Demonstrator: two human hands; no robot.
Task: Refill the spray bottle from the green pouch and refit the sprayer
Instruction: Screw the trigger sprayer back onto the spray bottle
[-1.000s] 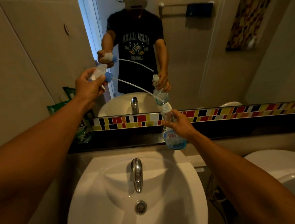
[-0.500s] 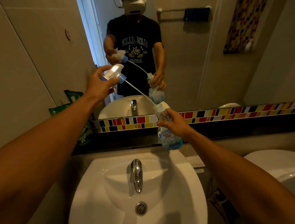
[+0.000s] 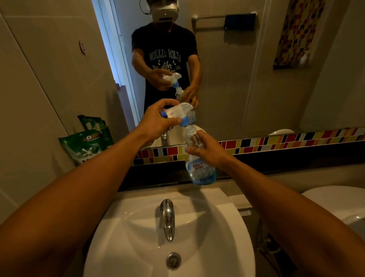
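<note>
My right hand [image 3: 208, 150] grips a clear spray bottle [image 3: 199, 169] around its upper body, above the back of the sink. The bottle holds a little blue liquid at the bottom and carries a pink label. My left hand [image 3: 156, 120] holds the white sprayer head [image 3: 180, 112] with its blue collar right over the bottle's neck. The dip tube is inside the bottle. A green pouch [image 3: 86, 143] leans in the left corner of the ledge, against the wall tiles.
A white sink [image 3: 217, 234] with a chrome tap [image 3: 167, 218] lies below my hands. A dark ledge [image 3: 288, 160] and a coloured tile strip run under the mirror [image 3: 226, 69]. A white toilet lid [image 3: 346, 204] sits at the right.
My left hand has brought the sprayer head down and to the right. Its long tube has slid into the bottle, and the head now sits at the neck.
</note>
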